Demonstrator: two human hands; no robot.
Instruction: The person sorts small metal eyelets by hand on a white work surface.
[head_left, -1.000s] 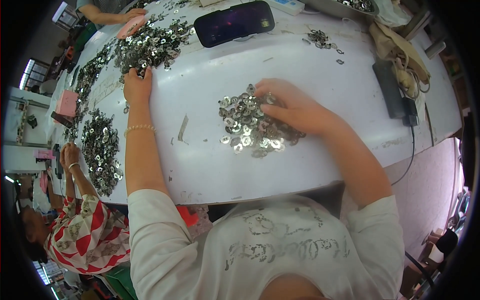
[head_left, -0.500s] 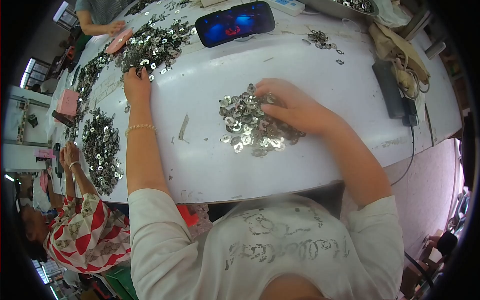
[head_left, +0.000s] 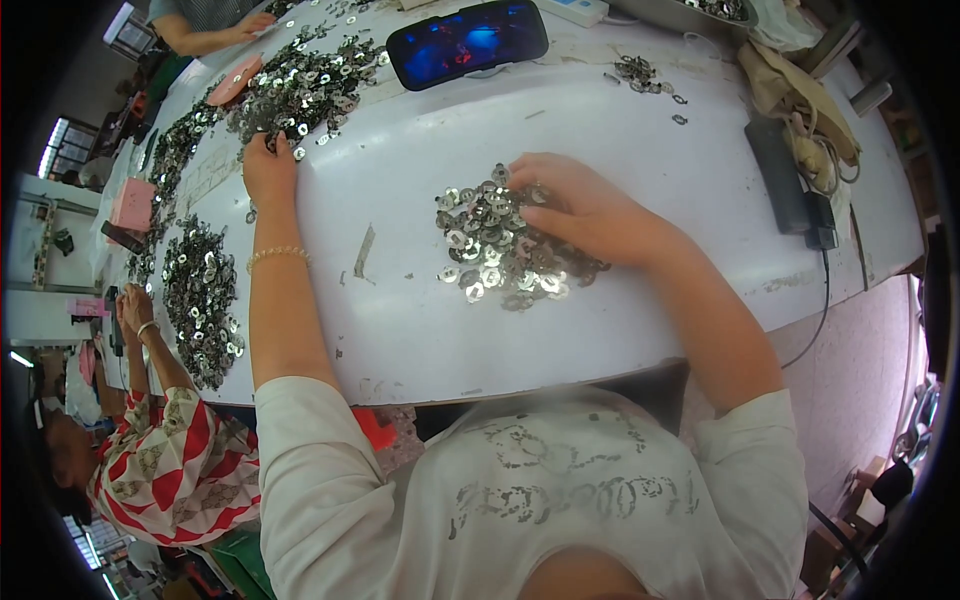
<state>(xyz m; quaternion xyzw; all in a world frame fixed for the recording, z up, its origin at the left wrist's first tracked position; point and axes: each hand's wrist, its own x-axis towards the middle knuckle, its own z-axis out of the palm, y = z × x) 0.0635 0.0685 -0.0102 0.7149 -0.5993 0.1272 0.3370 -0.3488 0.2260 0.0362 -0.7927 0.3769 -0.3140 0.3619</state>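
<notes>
A heap of small shiny metal rings [head_left: 490,255] lies on the white table [head_left: 400,320] in front of me. My right hand [head_left: 575,205] rests palm down on the heap's right side, fingers spread among the rings. My left hand [head_left: 268,168] is stretched far out to the left, its fingers at the near edge of a larger pile of the same metal rings [head_left: 300,85]. Whether it pinches any ring is hidden. A thin gold bracelet [head_left: 278,255] sits on my left wrist.
A dark phone with a lit screen [head_left: 468,40] lies at the far edge. A black power adapter with cable [head_left: 790,185] sits right. More rings [head_left: 200,295] cover the left side, where a person in a red-and-white top [head_left: 170,470] works. Another person's arm [head_left: 215,30] is at top left.
My left hand has drawn back slightly from the far pile. My right hand keeps shifting over the near heap. The phone screen's picture has changed.
</notes>
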